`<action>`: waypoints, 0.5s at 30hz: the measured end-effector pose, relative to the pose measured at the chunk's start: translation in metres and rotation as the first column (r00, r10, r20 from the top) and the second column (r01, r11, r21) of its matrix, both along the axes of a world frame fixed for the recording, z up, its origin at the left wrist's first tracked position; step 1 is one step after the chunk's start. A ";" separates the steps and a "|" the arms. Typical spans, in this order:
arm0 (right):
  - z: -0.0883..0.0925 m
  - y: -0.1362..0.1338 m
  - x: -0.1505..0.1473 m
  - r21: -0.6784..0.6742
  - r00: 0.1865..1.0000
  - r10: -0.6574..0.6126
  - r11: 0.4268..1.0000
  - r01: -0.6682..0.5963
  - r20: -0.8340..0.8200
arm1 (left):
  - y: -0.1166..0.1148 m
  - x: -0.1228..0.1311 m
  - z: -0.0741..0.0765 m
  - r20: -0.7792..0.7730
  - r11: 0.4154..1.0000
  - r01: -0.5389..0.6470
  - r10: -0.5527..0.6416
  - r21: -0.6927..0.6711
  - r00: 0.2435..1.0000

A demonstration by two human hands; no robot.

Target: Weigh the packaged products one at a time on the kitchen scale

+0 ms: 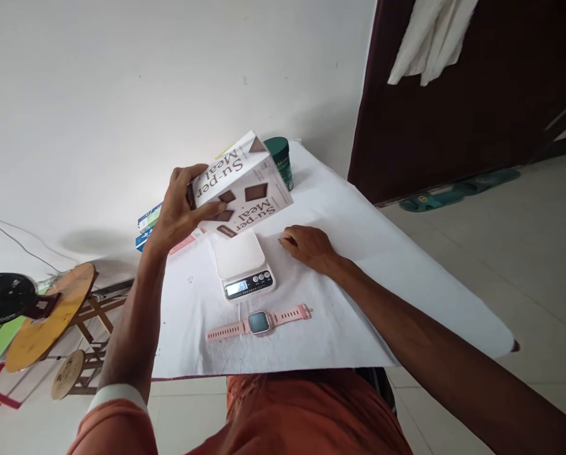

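Observation:
My left hand [181, 205] grips the left end of a white "Su-per Meal" box [245, 183] with brown squares printed on it. The box hangs tilted in the air just above a small white kitchen scale [243, 264], whose display is lit. My right hand [309, 245] rests on the white cloth to the right of the scale, its fingers curled loosely downward with nothing visible in them. A pink smartwatch [259, 321] lies flat on the cloth in front of the scale.
A white cloth covers the table [359, 265]. A dark green can [280, 161] stands at the far edge behind the box. Small flat boxes [149, 229] lie at the far left corner. Wooden stools [50, 316] and a black fan [6, 297] stand left of the table.

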State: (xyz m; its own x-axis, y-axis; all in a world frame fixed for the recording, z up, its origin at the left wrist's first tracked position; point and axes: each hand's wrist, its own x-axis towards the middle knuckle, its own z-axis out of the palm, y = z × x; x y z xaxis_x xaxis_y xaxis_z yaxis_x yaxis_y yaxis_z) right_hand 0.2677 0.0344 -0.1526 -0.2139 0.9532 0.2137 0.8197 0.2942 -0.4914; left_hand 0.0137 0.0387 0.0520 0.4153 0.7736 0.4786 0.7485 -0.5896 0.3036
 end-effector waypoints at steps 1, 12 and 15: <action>-0.001 0.001 0.000 0.003 1.000 -0.002 1.000 0.002 0.002 | -0.009 -0.006 0.000 -0.019 0.999 -0.030 0.030 -0.022 0.999; -0.005 -0.001 0.002 0.019 0.998 0.009 1.000 -0.008 -0.056 | -0.035 -0.045 -0.042 -0.113 0.977 -0.091 0.070 -0.194 0.991; -0.003 -0.001 0.001 0.019 0.998 0.012 1.000 -0.011 -0.059 | -0.033 -0.048 -0.047 -0.133 0.973 -0.090 0.062 -0.212 0.989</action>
State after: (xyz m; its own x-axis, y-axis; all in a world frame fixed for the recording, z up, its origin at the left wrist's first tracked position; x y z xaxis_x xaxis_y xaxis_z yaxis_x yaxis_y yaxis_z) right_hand 0.2691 0.0329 -0.1559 -0.2110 0.9465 0.2442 0.7858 0.3128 -0.5335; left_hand -0.0347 0.0058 0.0051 0.3969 0.8847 0.2445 0.8286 -0.4600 0.3192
